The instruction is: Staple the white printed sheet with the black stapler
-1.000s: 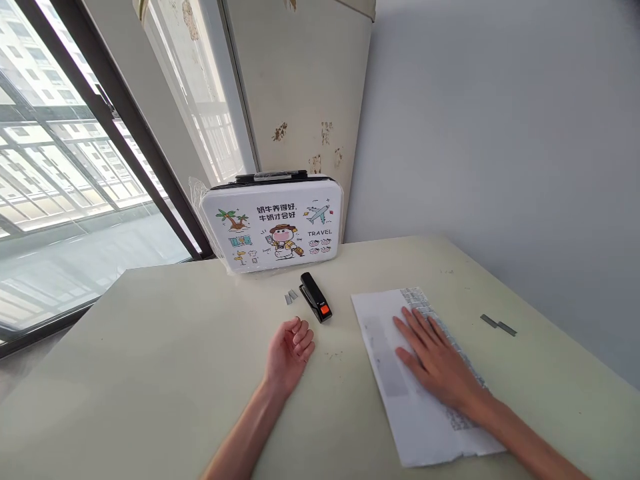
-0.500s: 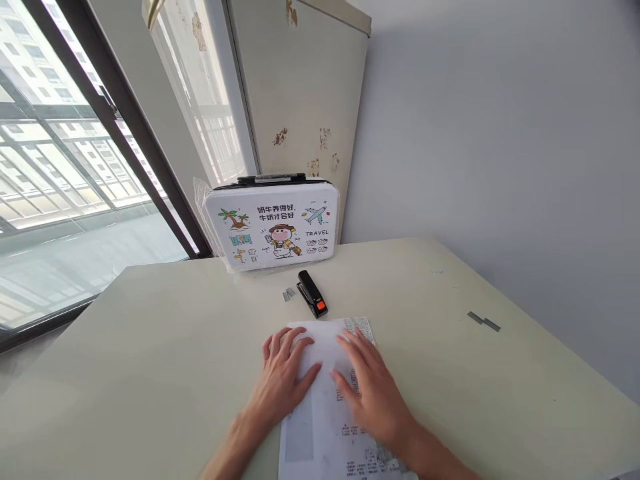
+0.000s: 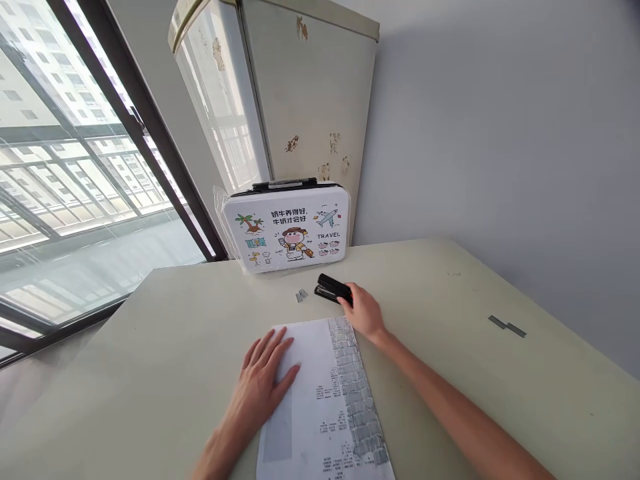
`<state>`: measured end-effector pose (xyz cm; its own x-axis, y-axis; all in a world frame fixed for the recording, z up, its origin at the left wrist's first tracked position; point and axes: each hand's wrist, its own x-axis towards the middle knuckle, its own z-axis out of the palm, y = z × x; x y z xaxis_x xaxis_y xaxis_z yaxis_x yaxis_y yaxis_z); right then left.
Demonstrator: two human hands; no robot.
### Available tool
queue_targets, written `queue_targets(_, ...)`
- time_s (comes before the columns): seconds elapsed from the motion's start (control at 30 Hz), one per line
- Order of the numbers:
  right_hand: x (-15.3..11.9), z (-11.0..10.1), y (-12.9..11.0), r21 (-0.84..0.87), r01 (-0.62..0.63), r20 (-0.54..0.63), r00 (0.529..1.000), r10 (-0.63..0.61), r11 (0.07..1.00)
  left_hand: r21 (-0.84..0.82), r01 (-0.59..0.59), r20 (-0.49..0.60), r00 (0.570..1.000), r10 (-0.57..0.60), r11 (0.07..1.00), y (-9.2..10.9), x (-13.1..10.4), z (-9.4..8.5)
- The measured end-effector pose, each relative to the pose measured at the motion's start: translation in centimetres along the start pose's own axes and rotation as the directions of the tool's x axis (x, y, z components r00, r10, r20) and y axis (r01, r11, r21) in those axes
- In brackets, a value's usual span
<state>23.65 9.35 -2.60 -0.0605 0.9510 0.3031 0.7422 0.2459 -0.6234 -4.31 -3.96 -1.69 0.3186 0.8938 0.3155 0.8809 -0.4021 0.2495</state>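
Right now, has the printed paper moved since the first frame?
Yes, left: the printed paper lay right of the white travel case; now it lies in front of it.

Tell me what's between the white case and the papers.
In the head view, small staple strips and the black stapler, held in the right hand, are between the white case and the papers.

1. I see the black stapler near the frame's centre, its nose pointing left, a gap between top arm and base; I can't tell whether it's lifted.
2. My view has the white printed paper flat at bottom centre, cut off below, dense silvery staple-like rows down its right edge.
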Motion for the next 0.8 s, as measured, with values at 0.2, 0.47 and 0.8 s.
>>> queue_targets(0.2, -2.9, -6.2, 5.8, 0.086, -0.005, 0.068, 0.998, -0.001, 0.996, 0.057, 0.064, 0.021, 0.998, -0.065, 0.996, -2.6, -0.4, -0.9)
queue_targets(0.47, -10.2, -12.4, 7.8, 0.28, -0.125, 0.314, 0.949, 0.032, 0.952, 0.066, 0.057, 0.027, 0.998, -0.059, 0.996, -3.4, 0.9, -1.1)
queue_targets(0.8, -13.1, -14.9, 8.1, 0.387, -0.24, 0.379, 0.921, 0.084, 0.89, 0.089, -0.072, -0.013, 0.997, 0.073, 0.993, -2.9, 2.4, -1.9)
